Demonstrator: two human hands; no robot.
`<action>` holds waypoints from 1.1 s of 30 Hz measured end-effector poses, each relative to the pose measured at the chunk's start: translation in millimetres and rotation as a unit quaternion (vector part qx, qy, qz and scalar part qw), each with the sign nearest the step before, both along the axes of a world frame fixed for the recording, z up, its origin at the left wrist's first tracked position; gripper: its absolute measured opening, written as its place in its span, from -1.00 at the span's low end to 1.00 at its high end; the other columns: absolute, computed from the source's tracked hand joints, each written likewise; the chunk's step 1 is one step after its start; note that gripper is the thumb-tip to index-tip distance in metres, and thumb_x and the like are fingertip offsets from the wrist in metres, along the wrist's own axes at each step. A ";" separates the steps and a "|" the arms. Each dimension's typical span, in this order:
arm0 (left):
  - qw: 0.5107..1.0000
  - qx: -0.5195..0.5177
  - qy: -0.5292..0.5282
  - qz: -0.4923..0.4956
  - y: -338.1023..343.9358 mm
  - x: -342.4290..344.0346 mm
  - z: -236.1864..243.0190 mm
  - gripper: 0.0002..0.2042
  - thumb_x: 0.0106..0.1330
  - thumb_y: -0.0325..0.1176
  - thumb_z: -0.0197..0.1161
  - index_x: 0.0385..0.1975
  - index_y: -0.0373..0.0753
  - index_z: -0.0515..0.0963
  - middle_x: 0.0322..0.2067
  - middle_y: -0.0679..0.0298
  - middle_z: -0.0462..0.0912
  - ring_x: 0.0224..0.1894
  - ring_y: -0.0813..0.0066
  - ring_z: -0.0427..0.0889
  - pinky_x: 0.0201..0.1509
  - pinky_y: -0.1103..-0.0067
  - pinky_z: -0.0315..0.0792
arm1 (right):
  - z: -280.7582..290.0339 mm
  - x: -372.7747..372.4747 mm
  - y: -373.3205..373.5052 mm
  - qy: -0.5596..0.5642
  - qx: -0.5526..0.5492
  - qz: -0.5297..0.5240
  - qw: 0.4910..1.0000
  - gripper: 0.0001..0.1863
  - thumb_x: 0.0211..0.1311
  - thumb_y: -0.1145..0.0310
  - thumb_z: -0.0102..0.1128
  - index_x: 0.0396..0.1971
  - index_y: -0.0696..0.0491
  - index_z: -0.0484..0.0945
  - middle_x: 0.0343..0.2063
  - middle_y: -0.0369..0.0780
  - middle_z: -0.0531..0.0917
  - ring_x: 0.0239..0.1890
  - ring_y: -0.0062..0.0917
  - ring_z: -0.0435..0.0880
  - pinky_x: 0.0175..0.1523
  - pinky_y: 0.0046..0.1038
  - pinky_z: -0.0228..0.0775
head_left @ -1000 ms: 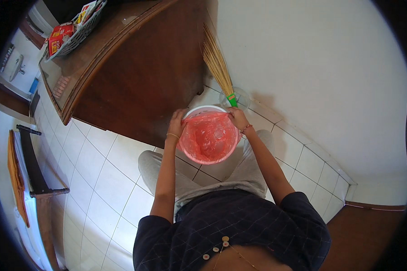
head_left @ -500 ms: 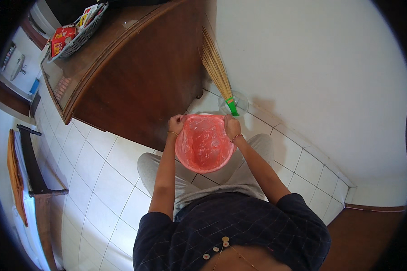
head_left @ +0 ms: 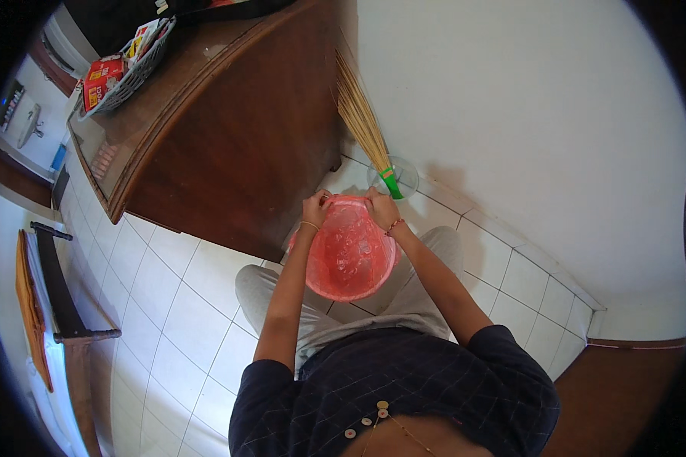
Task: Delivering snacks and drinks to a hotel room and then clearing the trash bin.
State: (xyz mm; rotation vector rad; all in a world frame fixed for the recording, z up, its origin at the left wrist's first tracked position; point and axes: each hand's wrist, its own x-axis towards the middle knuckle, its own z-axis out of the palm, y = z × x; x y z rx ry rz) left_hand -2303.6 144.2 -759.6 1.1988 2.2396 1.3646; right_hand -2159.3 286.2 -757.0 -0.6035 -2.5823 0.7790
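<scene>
Between my knees is a thin red plastic bag, spread open in a round shape as if lining a bin. A pale strip of rim seems to show through at its far side, but the container's walls are hidden. My left hand pinches the bag's far edge on the left. On the right of that same edge, my right hand has its fingers closed on the plastic. The bag's inside looks wrinkled and shiny, with nothing visible lying in it.
A broom with a green collar leans in the corner, its lower end in a clear round tub. The dark wooden cabinet stands at left, holding a grey basket of packets. A white wall rises at right.
Both hands have come closer together along the bag's far edge, the left moving right and the right slightly left. The bag's edge has shifted and bulges out at the left.
</scene>
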 end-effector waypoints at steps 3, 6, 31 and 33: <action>0.993 -0.081 -0.015 0.088 -0.5 -1.9 -7.1 -0.71 -0.10 -0.46 0.30 -0.31 -0.23 0.48 -0.59 0.16 0.54 -0.55 0.51 0.52 -0.43 0.60 0.41 | -11.0 -2.4 -1.0 0.043 -0.030 -0.023 0.998 -0.81 -0.06 0.40 0.11 -0.42 0.15 0.40 -0.69 -0.06 0.51 -0.57 -0.22 0.53 -0.42 -0.35 0.37; 0.991 -0.068 -0.049 0.107 -0.3 -5.1 -2.0 -0.59 -0.15 -0.40 0.36 -0.21 -0.20 0.45 -0.63 0.17 0.54 -0.56 0.45 0.54 -0.39 0.56 0.43 | -21.0 -5.0 -4.9 0.064 -0.138 -0.106 0.983 -0.87 -0.07 0.43 0.13 -0.54 0.18 0.46 -0.71 -0.08 0.53 -0.62 -0.37 0.55 -0.47 -0.45 0.35; 0.802 0.098 -0.572 0.140 -65.9 -5.5 -13.3 -0.73 0.04 -0.23 0.18 -0.42 -0.34 0.47 -0.46 0.25 0.51 -0.34 0.46 0.47 -0.13 0.61 0.34 | -50.6 56.7 -3.6 0.117 -0.418 -0.155 0.888 -0.80 0.04 0.36 0.13 -0.42 0.20 0.54 -0.52 -0.31 0.57 -0.47 -0.70 0.45 -0.33 -0.66 0.29; 0.859 0.077 -0.475 0.175 -89.1 20.2 -8.9 -0.70 0.04 -0.22 0.19 -0.39 -0.37 0.47 -0.45 0.25 0.52 -0.34 0.47 0.48 -0.16 0.62 0.35 | -52.1 54.1 -7.5 0.144 -0.396 -0.153 0.894 -0.81 0.06 0.38 0.13 -0.40 0.21 0.54 -0.51 -0.33 0.57 -0.46 -0.72 0.45 -0.33 -0.69 0.29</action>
